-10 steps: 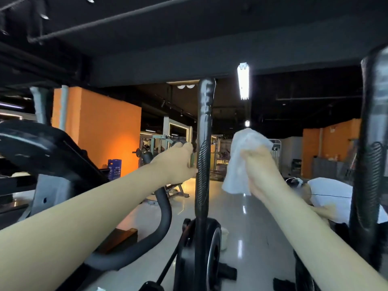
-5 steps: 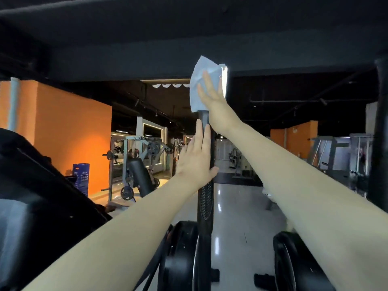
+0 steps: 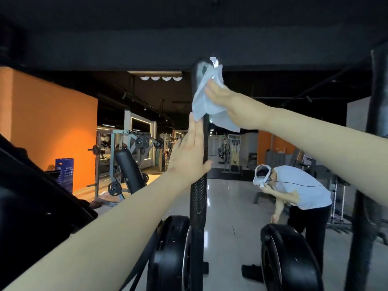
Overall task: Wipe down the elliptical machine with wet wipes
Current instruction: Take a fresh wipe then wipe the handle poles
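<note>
Near the top of the elliptical's black handle (image 3: 198,198), the right grip (image 3: 226,99) lies wide, straight fingers pressing the pale wet wipe (image 3: 202,101) against it. Just below, the left grip (image 3: 189,158) lies wide and flat on the same handle

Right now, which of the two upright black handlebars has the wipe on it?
The centre handlebar: the right hand presses the wet wipe against its top, left hand bracing below. The right-edge handlebar is bare.
</note>
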